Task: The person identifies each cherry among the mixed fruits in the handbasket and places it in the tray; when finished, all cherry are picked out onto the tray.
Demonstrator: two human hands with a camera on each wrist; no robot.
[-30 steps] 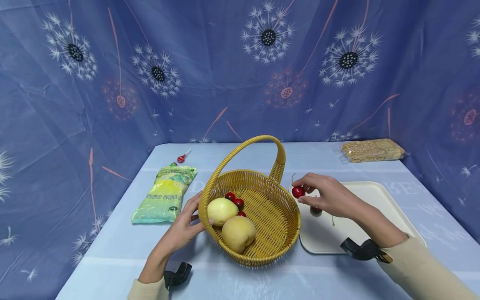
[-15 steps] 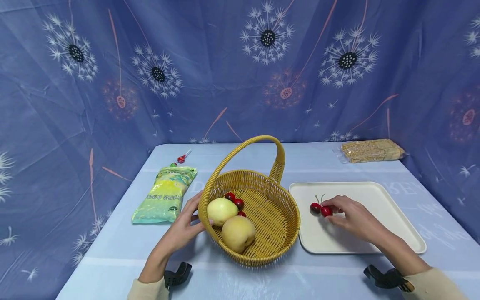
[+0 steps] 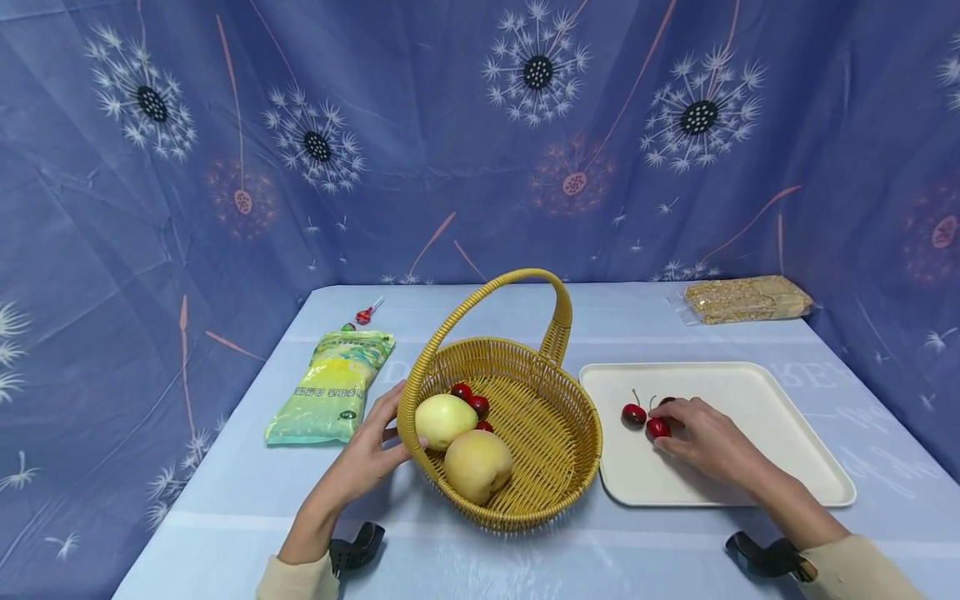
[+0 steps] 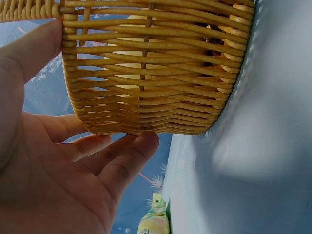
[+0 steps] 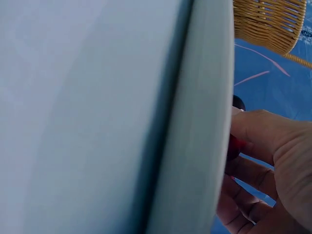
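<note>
Pale-blue counter [image 3: 525,571]. Left grip [image 3: 367,458] clamped on round yellow woven basket [image 3: 555,433]; two yellow fruits [image 3: 477,468], three red cherries [image 3: 478,407] in. Right grip [image 3: 705,437] pinches a glossy red cherry [image 3: 657,428] on white rectangular tray [image 3: 772,442], right; two others [image 3: 633,417] left there.

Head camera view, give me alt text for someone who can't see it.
A person's right hand pinches a red cherry on a white tray, with other cherries close by. The left hand holds a wicker basket with two yellow fruits and more cherries inside. A green-and-yellow bag lies left of the basket.
</note>
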